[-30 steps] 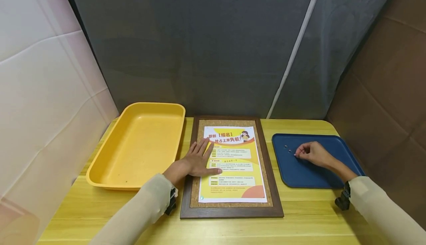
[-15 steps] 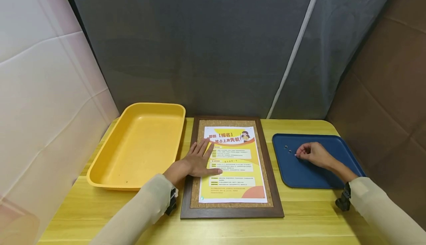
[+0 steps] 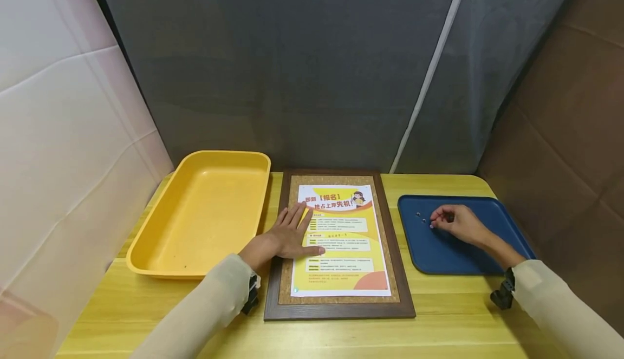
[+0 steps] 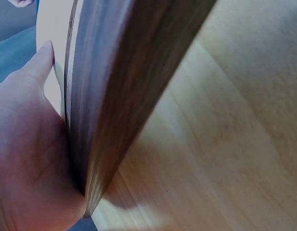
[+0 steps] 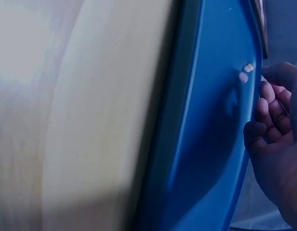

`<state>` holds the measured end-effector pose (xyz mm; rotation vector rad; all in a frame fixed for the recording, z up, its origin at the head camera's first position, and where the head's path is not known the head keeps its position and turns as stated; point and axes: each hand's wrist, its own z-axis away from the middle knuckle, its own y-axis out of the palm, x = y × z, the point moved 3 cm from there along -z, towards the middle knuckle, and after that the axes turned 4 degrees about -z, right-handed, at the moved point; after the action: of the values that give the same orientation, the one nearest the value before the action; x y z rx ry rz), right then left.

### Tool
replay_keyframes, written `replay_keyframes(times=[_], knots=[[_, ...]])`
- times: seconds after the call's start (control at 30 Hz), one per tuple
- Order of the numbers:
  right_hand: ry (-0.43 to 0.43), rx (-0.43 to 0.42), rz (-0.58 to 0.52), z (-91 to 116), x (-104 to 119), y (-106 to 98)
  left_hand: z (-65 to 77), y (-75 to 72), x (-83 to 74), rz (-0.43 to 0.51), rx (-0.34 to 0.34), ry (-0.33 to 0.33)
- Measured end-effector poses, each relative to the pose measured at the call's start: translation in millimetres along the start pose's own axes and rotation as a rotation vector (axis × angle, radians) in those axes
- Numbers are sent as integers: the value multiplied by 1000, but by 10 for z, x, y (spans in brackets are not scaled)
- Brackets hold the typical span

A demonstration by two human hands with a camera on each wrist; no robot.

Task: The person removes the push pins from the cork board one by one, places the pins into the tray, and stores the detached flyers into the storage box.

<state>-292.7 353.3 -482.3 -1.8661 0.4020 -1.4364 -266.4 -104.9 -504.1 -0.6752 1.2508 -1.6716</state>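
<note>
With fingers spread, my left hand (image 3: 287, 238) lies flat on a printed yellow poster (image 3: 348, 272) on a cork board (image 3: 343, 300), its heel over the brown wooden frame (image 3: 341, 312). In the left wrist view, the thumb (image 4: 40, 62) lies along the inside of that frame. To the right, over the blue tray (image 3: 463, 259), my right hand (image 3: 458, 224) pinches a tiny pale thumbtack (image 3: 431, 226) close to the tray's surface. Just left of the fingertips lie small gold thumbtacks (image 3: 418, 214). In the right wrist view, pale round tacks (image 5: 243, 77) show beside the curled fingers.
A large yellow tray (image 3: 200, 207) stands left of the board, with one tiny dark speck inside. Everything sits on a wooden table (image 3: 351, 343). A dark grey partition (image 3: 273, 66) rises behind, with fabric walls on both sides.
The right hand shifts slightly up and left over the blue tray, its fingertips staying close to the tacks. My left hand stays flat on the poster.
</note>
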Motion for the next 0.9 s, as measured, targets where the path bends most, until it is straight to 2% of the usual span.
replay_keyframes(times=[0.37,0.53,0.77,0.9], knots=[[-150,-33,12,-33,409,211,9,-6,2,-8,11,7],[-188,-5,-12,-56,632,332,16,-17,-8,4,-9,13],[-242,31,-13,-61,866,493,166,-172,-74,23,-31,42],[-270,53,-34,-42,982,592,175,-159,-70,39,-38,53]])
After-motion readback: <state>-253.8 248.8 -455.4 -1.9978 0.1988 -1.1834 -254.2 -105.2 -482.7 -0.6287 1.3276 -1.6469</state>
